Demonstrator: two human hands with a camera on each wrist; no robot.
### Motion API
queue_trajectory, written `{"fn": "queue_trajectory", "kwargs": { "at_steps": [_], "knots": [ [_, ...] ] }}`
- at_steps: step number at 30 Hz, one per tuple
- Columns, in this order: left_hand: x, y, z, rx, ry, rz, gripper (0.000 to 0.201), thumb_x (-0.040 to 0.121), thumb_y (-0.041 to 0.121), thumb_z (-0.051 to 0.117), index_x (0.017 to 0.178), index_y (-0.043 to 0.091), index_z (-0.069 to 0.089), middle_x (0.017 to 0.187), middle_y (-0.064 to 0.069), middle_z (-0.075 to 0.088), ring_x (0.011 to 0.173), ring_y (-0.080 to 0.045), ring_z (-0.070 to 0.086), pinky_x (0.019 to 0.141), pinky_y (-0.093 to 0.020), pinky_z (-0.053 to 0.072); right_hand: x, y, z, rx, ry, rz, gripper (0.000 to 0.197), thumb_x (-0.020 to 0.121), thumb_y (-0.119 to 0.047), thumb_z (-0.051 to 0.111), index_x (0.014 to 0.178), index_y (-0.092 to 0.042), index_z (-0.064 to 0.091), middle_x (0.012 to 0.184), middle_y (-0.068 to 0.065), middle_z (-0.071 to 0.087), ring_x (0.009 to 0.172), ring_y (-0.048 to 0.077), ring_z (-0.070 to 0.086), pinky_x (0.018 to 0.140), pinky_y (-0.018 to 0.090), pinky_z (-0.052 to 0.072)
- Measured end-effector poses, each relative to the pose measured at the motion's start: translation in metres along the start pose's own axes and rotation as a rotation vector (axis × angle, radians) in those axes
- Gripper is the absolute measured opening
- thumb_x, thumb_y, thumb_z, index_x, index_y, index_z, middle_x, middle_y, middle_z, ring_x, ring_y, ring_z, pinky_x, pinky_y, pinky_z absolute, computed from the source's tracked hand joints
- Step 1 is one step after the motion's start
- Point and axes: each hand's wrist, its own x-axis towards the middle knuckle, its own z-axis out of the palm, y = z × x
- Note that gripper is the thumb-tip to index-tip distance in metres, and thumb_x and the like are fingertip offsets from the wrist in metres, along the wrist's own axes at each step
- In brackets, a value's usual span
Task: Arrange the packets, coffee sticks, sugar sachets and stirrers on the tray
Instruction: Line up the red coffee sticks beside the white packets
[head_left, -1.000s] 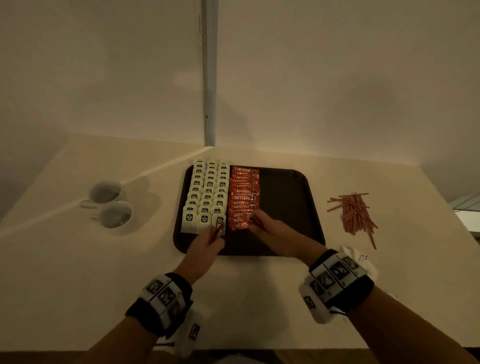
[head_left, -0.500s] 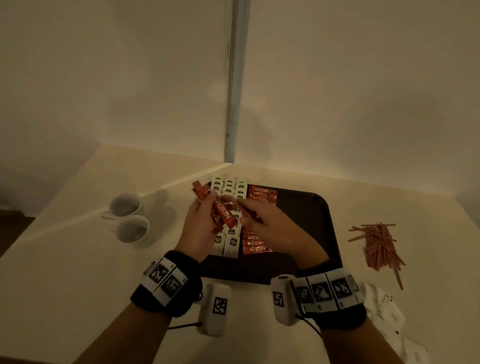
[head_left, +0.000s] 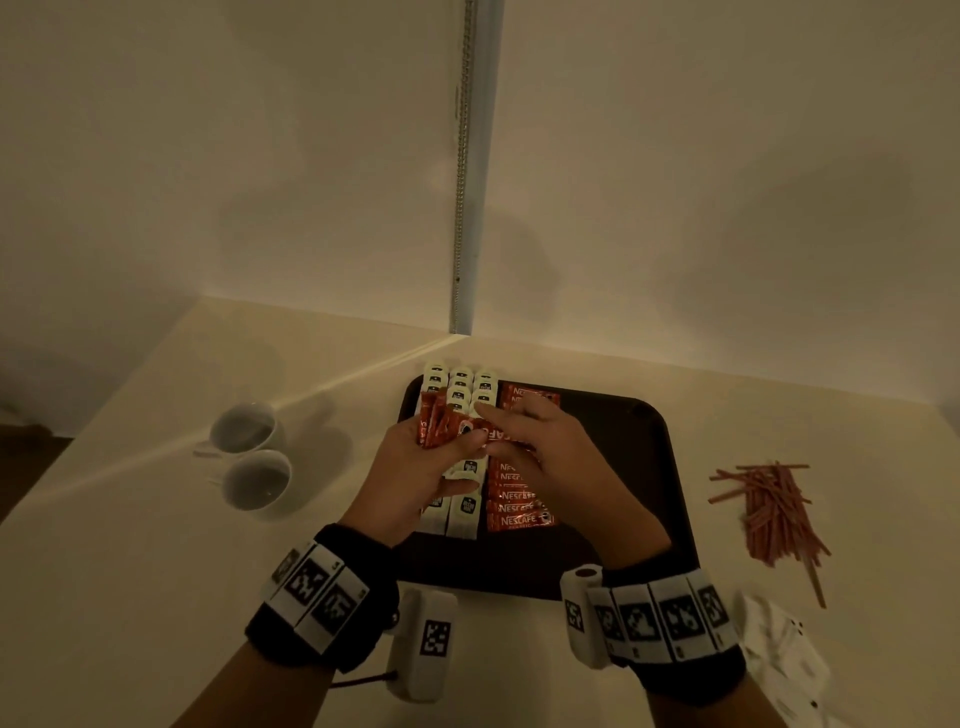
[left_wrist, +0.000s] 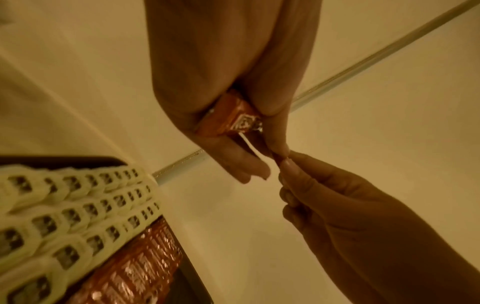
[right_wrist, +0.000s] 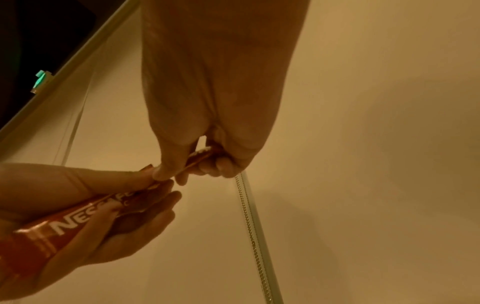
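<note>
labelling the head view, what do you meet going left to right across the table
two cups → white packets → coffee sticks on the tray → bare right part of the tray → stirrers

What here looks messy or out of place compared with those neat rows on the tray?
The red stirrers lie in a loose, crisscrossed heap on the table right of the tray, one poking out toward the person. White sachets sit scattered by the right wrist. Nothing looks spilled or torn.
</note>
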Motion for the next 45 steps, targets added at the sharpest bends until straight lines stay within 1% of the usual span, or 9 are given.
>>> {"fn": "queue_trajectory", "kwargs": {
  "at_steps": [4,9,15,20,25,29,33,39,45],
  "knots": [
    [0.002,-0.004,0.005,-0.177,0.005,-0.059,0.013,0.086,0.013,0.062,0.099,0.016,0.066,0.089,-0.001,0.074,0.079,-0.013,0.071,0.06,-0.021,0.055,0.001,-0.003,-0.013,0.087,-0.018,0.047,0.034,0.091,-0.022,0.057,0.125,-0.018,0.06,0.105,0.002,0.059,0.094,0.008,0.054,0.083,0.012,0.044],
    [0.01,-0.008,0.009,-0.034,0.081,0.035,0.01,0.083,0.011,0.067,0.094,0.01,0.067,0.072,0.002,0.07,0.056,-0.008,0.063,0.051,-0.018,0.048,-0.001,-0.002,-0.019,0.274,0.008,0.247,0.011,0.087,-0.016,0.063,0.094,-0.024,0.062,0.089,-0.014,0.066,0.086,-0.004,0.061,0.075,0.012,0.047],
    [0.004,-0.011,0.012,0.175,-0.063,-0.035,0.019,0.079,0.01,0.072,0.097,0.006,0.066,0.057,0.011,0.064,0.049,0.002,0.054,0.05,-0.014,0.042,-0.003,-0.005,-0.024,0.782,0.209,0.485,0.055,0.088,-0.007,0.06,0.128,-0.036,0.036,0.107,0.004,0.064,0.098,0.02,0.065,0.08,0.038,0.057],
    [0.005,-0.002,0.011,0.222,0.114,0.071,0.007,0.082,0.016,0.072,0.086,0.013,0.067,0.055,0.009,0.063,0.048,-0.001,0.054,0.049,-0.015,0.042,-0.005,-0.004,-0.014,1.035,0.185,0.631,0.025,0.09,-0.001,0.053,0.113,-0.01,0.057,0.114,0.009,0.059,0.098,0.022,0.064,0.081,0.031,0.057],
    [0.009,0.015,0.003,0.389,0.208,0.227,0.011,0.082,0.024,0.072,0.08,0.013,0.071,0.056,0.003,0.062,0.048,-0.002,0.055,0.054,-0.018,0.047,-0.012,-0.004,-0.002,1.149,0.02,0.752,0.019,0.097,-0.017,0.045,0.099,-0.011,0.063,0.094,0.007,0.068,0.086,0.016,0.065,0.074,0.028,0.055],
    [0.009,0.021,0.001,0.442,0.218,0.288,0.007,0.078,0.022,0.076,0.078,0.024,0.07,0.065,0.005,0.068,0.054,0.0,0.06,0.064,-0.023,0.052,-0.014,-0.005,0.007,1.137,0.059,0.629,0.023,0.094,-0.011,0.048,0.11,-0.015,0.064,0.104,0.014,0.062,0.08,0.013,0.061,0.071,0.024,0.053],
    [0.007,0.019,0.001,0.436,0.183,0.272,0.009,0.075,0.021,0.079,0.077,0.019,0.07,0.065,0.003,0.068,0.053,-0.001,0.06,0.055,-0.015,0.049,-0.014,-0.011,0.005,0.932,0.086,0.525,0.019,0.086,-0.016,0.061,0.104,-0.015,0.066,0.105,0.021,0.064,0.087,0.025,0.061,0.086,0.045,0.051],
    [0.007,0.006,-0.007,0.219,0.163,0.07,0.01,0.08,0.017,0.074,0.083,0.009,0.068,0.055,0.003,0.062,0.042,-0.005,0.049,0.043,-0.016,0.039,-0.011,-0.005,-0.007,0.82,0.222,0.51,0.014,0.083,-0.009,0.066,0.096,-0.01,0.068,0.095,0.013,0.068,0.073,0.014,0.067,0.071,0.026,0.056],
    [0.005,-0.01,-0.003,-0.004,0.121,-0.105,0.009,0.088,0.017,0.065,0.092,0.009,0.066,0.079,-0.006,0.072,0.041,-0.004,0.049,0.037,-0.015,0.034,-0.006,-0.007,-0.016,0.82,0.223,0.516,0.014,0.089,-0.007,0.057,0.094,-0.014,0.068,0.107,0.008,0.063,0.081,0.013,0.069,0.068,0.019,0.056]
  ]
}}
